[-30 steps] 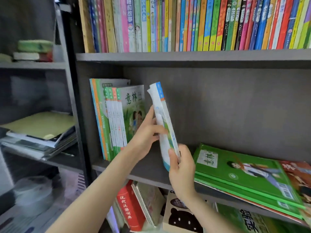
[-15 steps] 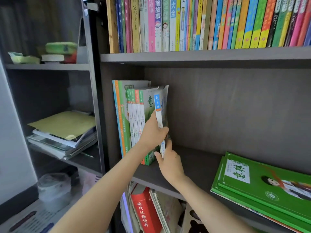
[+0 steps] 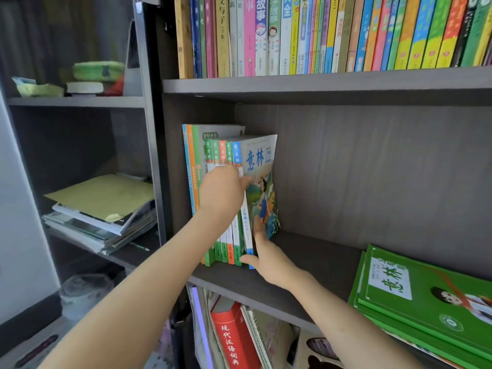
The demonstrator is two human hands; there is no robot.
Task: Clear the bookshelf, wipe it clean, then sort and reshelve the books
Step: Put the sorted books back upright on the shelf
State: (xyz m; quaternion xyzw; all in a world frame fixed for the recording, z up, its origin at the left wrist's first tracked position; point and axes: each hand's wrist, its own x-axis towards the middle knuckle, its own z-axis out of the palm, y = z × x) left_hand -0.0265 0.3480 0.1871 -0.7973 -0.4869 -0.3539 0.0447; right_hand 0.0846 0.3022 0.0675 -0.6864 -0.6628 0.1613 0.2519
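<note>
Thin blue-spined paperback book: upright, frame centre; left hand on neighbouring spines, grip we cannot tell; right hand flat-fingered at its base, nearer the flat green book stack lower right.

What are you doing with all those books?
A person is lining up books on the middle shelf. The left hand rests against the spines of the upright row, its fingers reaching onto the cover of the blue-spined book at the row's end. The right hand presses on that book's bottom edge, fingers flat on the cover. A stack of green books lies flat further right on the same shelf, not yet stood up.
</note>
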